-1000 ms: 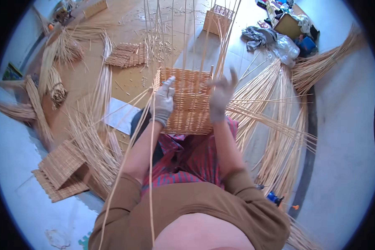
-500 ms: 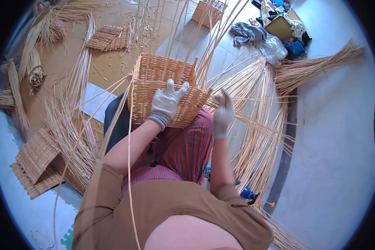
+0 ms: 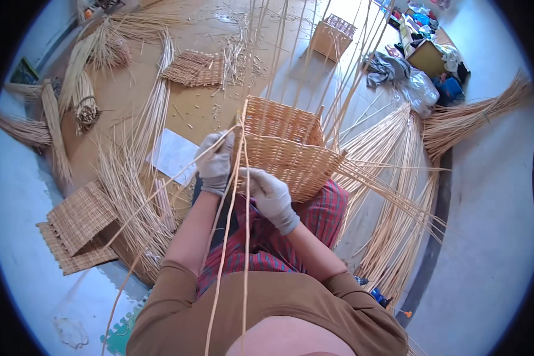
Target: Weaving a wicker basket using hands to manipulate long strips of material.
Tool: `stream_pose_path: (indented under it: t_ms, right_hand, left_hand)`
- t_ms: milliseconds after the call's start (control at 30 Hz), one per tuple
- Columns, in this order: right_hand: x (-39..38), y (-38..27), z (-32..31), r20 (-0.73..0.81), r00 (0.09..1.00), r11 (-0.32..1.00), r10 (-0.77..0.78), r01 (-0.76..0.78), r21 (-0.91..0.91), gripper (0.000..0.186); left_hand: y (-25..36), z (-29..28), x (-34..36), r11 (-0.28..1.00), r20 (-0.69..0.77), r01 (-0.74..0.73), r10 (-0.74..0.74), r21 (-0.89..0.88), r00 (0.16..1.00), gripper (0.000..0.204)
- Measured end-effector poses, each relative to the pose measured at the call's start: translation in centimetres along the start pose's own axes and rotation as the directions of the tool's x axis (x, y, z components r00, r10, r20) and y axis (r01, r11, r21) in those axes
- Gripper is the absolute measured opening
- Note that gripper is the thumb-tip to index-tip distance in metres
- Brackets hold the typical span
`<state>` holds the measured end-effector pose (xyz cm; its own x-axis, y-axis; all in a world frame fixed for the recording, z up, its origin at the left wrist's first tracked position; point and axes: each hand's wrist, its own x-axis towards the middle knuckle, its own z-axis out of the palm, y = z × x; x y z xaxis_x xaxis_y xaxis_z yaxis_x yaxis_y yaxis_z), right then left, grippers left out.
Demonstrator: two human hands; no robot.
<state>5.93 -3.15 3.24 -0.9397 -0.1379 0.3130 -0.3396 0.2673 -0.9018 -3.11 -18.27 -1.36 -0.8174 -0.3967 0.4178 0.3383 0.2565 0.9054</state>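
Note:
A woven wicker basket (image 3: 296, 166) with tall loose stakes rises from my lap, which is covered in red striped cloth (image 3: 326, 216). My gloved left hand (image 3: 213, 157) is closed on pale cane strands at the basket's left corner. Below it and to the right, my gloved right hand (image 3: 267, 196) has its fingers curled at the hanging cane strands (image 3: 245, 231), against the lower left of the basket; its fingertips are partly hidden.
Long cane bundles (image 3: 380, 202) fan out on the right, more loose cane (image 3: 130, 196) on the left. Woven panels (image 3: 83, 213) lie at lower left, another (image 3: 193, 70) behind. A small box (image 3: 329, 41), clothing (image 3: 385, 71) and a cluttered carton (image 3: 427, 53) are at the back.
My left hand has gone from the basket's front to its left corner. My right hand has moved from the right side to the lower left. The basket has shifted right since half a second ago.

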Motion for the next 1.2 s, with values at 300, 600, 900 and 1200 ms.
stream_pose_path:
  t_ms: [300, 600, 900, 1200]
  right_hand:
    - [2.2, -4.1, 3.1, 0.050, 0.928, 0.860, -0.370, 0.362, -0.359, 0.017]
    - [1.9, 5.2, -5.2, -0.473, 0.794, 0.899, 0.383, -0.202, 0.389, 0.018]
    - [17.9, -1.9, -3.5, -0.299, 0.901, 0.841, -0.314, 0.118, -0.529, 0.056]
    - [2.2, 6.2, -8.8, -0.574, 0.762, 0.938, 0.299, -0.122, 0.326, 0.007]
  left_hand:
    - [0.1, -3.1, 5.6, 0.758, 0.725, 0.511, -0.074, -0.406, 0.685, 0.043]
    - [-2.2, 0.0, 7.6, 0.916, 0.846, 0.363, -0.055, -0.168, 0.530, 0.021]
    - [-3.0, 1.9, 5.3, 0.957, 0.688, 0.263, -0.110, -0.121, 0.717, 0.020]
    - [-0.3, 2.0, 0.1, 0.920, 0.124, 0.344, -0.325, -0.186, 0.937, 0.028]
